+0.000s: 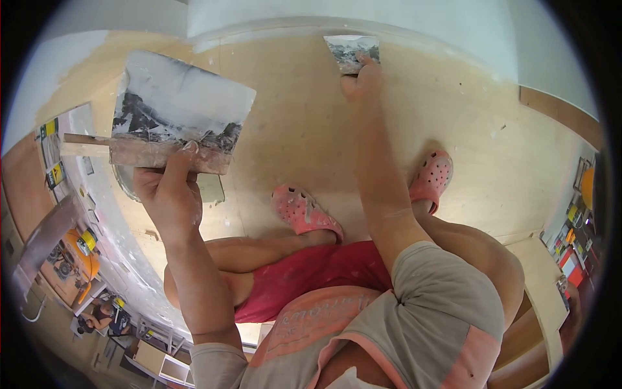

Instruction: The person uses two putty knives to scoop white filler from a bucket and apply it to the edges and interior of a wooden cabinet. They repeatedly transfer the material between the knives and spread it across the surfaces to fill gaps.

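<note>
My left hand (pixel 176 194) is closed around the lower edge of a broad putty knife (pixel 194 133), thumb lying on its face. White filler covers the upper part of that blade, with dark scraped patches below. Farther forward, my right hand (pixel 364 83) grips a smaller putty knife (pixel 350 47), its blade smeared with white and grey. This blade is over the tan wooden surface (pixel 285 104), close to the white filler band (pixel 272 32) along the far edge.
Pink clogs (pixel 304 211) are on my feet, on the wooden surface. Behind my left hand are a wooden stick (pixel 87 144) and a pale rounded object (pixel 212 188). Far below left, a person (pixel 102 314) sits near shelves; tools and boxes (pixel 573 253) lie at right.
</note>
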Tool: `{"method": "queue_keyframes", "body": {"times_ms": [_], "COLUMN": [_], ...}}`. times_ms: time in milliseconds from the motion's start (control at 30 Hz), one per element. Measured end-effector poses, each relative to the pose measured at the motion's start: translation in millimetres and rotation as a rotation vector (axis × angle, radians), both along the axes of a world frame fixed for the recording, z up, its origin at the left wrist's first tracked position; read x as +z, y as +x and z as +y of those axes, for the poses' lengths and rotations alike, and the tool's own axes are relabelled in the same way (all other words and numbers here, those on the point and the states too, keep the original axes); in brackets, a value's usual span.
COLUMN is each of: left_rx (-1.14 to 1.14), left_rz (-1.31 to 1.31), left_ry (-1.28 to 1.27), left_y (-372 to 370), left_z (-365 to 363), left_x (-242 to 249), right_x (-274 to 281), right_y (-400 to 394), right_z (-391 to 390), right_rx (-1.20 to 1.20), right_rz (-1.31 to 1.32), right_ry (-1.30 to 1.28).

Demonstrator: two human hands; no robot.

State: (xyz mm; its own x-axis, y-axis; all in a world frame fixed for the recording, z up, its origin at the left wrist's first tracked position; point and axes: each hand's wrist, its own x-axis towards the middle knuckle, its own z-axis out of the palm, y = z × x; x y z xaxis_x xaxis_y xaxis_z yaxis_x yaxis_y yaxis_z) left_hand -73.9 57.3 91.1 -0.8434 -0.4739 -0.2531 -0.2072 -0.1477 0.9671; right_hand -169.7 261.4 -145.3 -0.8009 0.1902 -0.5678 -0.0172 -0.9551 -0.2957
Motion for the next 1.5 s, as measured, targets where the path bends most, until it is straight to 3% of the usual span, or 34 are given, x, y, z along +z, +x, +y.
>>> {"method": "queue_keyframes", "body": {"times_ms": [67,133,167,333,367,433,567,667,833,967,1033,1133,1233,1400,1467,1500], "left_rx": [0.002,0.004,0.004,0.019,0.010,0.023,-0.005,-0.021,0.016,0.016,0.008,0.027,0.049,0.007,-0.021,0.003], "left_rz": [-0.008,-0.030,-0.040,-0.017,-0.012,-0.030,-0.022,0.016,0.040,0.016,-0.019,-0.030,-0.025,-0.059,-0.061,-0.059], "left_ry": [-0.010,-0.024,-0.031,-0.029,-0.030,-0.027,0.015,0.037,0.034,0.008,0.006,-0.009,-0.022,-0.057,0.054,0.040], "left_y": [2,5,5,7,7,7,8,8,8,11,13,8,9,11,6,7], "left_z": [1,-2,-2,-5,-7,-5,-12,-13,-15,-20,-25,-16,-21,-33,-30,-33], "left_x": [0,-1,-2,-2,-4,-1,-4,-1,2,-4,-9,-6,-7,-10,-7,-11], "right_x": [-6,-4,-7,-18,-13,4,-5,-33,-15,18,30,14,-34,-4,23,47], "right_y": [0,-12,-15,-21,-23,-21,-9,-15,-27,-19,-10,-9,-25,-31,-27,-14], "right_z": [-9,-16,-15,-16,-20,-32,-41,-46,-49,-56,-71,-80,-92,-81,-87,-91], "right_rx": [0.020,0.123,0.122,0.548,0.552,-0.002,-0.022,0.051,0.098,0.100,0.054,0.018,0.047,0.178,0.229,0.196], "right_rz": [-0.083,-0.281,-0.277,-0.131,-0.130,-0.017,0.086,-0.137,-0.126,-0.103,-0.017,-0.226,-0.122,-0.170,-0.173,0.036], "right_ry": [-0.017,0.228,0.228,1.540,1.538,-0.092,-0.110,0.036,0.174,0.125,-0.089,-0.123,-0.020,0.123,0.151,0.058]}}
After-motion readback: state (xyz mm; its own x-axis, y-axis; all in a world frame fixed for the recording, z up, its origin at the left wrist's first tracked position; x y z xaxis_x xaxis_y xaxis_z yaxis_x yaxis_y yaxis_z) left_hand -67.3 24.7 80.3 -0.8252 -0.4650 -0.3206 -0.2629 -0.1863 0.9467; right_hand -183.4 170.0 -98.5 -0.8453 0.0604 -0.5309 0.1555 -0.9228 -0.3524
